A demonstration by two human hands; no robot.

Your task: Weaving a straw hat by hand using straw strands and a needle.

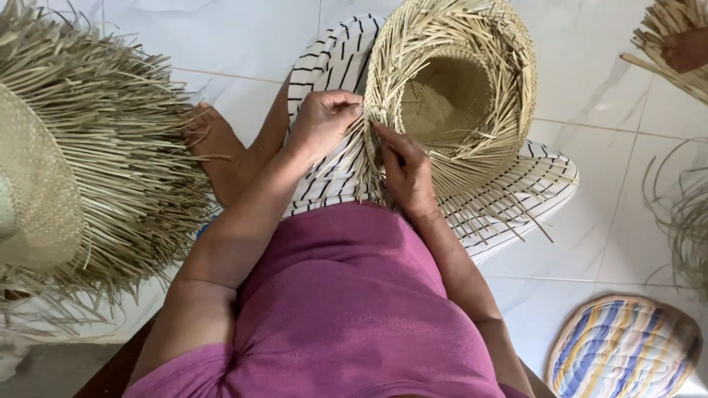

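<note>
Two hands on one unfinished straw hat (450,96), which sits in the lap at about 12 o'clock, crown facing away, loose straw ends sticking out all round the brim. Left hand (323,121) is curled nearly closed, pinching strands at the brim's edge around 9 o'clock of the hat. Right hand (404,173) is just beside it, fingers partly bent, pressing on the strands at the hat's 7 o'clock.

Counting the rest: one more big hat (81,169) with long fringe at 9 o'clock, one striped round cushion (623,346) at 4 o'clock, one loose straw bundle (686,221) at 3 o'clock. Someone else's hand (686,48) holds straw work at 2 o'clock.
</note>
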